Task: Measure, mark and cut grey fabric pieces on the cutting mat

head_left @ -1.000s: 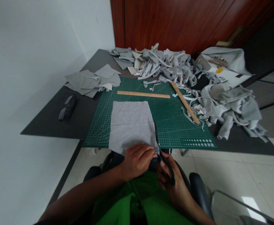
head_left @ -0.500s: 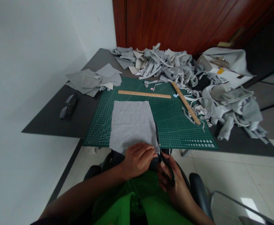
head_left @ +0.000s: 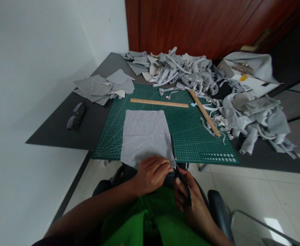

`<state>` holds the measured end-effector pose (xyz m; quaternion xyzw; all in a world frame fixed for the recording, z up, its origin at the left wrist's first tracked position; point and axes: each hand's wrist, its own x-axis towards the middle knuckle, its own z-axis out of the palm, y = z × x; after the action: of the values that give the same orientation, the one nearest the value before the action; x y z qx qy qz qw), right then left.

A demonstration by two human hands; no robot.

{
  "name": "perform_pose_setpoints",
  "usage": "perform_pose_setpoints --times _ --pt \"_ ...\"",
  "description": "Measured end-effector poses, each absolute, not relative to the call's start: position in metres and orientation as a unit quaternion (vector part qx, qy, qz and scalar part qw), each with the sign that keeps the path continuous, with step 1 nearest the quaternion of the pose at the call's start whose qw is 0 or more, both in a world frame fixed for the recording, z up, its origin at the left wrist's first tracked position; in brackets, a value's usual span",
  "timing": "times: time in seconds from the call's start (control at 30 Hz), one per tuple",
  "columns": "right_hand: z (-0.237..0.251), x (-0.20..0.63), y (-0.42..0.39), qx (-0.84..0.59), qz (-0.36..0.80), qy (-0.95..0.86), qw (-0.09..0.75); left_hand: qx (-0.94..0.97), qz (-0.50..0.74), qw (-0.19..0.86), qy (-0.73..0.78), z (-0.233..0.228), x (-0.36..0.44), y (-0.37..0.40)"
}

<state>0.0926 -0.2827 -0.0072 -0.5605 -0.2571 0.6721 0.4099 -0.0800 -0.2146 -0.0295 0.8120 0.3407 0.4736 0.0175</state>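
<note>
A light grey piece of fabric (head_left: pixel 146 136) lies flat on the green cutting mat (head_left: pixel 191 130), its near edge hanging past the mat's front. My left hand (head_left: pixel 153 174) is closed on the fabric's near right corner, fingertips pinching the edge. In my right hand (head_left: pixel 188 191) is a pair of black scissors (head_left: pixel 183 181), the fingers wrapped round the handles. The blades point away from me along the fabric's right edge, close to my left fingertips. Whether the blades are parted cannot be made out.
A wooden ruler (head_left: pixel 159 103) lies beyond the fabric, another ruler (head_left: pixel 205 112) slants at the right. Grey fabric pieces (head_left: pixel 104 87) and sunglasses (head_left: pixel 76 116) are at the left. A scrap heap (head_left: pixel 175 68) lines the back; a white box (head_left: pixel 244 75) stands back right.
The whole view has shifted very slightly. Both hands, the scissors and the fabric keep nearly the same positions relative to one another.
</note>
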Motion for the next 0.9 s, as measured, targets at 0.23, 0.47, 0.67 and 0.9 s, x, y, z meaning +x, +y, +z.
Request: perform_pose_setpoints --times 0.23,0.47,0.67,0.9 --pt "-0.010 0.095 -0.285 -0.556 0.678 -0.260 0.404 0.811 0.476 0.014 0.339 -0.031 -0.080 -0.214" --pt "-0.003 0.095 -0.288 -0.566 0.677 -0.255 0.395 0.813 0.472 0.019 0.340 -0.029 -0.080 -0.214" --pt "-0.003 0.095 -0.287 -0.569 0.676 -0.260 0.389 0.815 0.467 0.021 0.341 -0.029 -0.081 -0.215" --pt "0.000 0.093 -0.287 -0.579 0.678 -0.240 0.384 0.818 0.465 0.006 0.339 -0.028 -0.080 -0.215"
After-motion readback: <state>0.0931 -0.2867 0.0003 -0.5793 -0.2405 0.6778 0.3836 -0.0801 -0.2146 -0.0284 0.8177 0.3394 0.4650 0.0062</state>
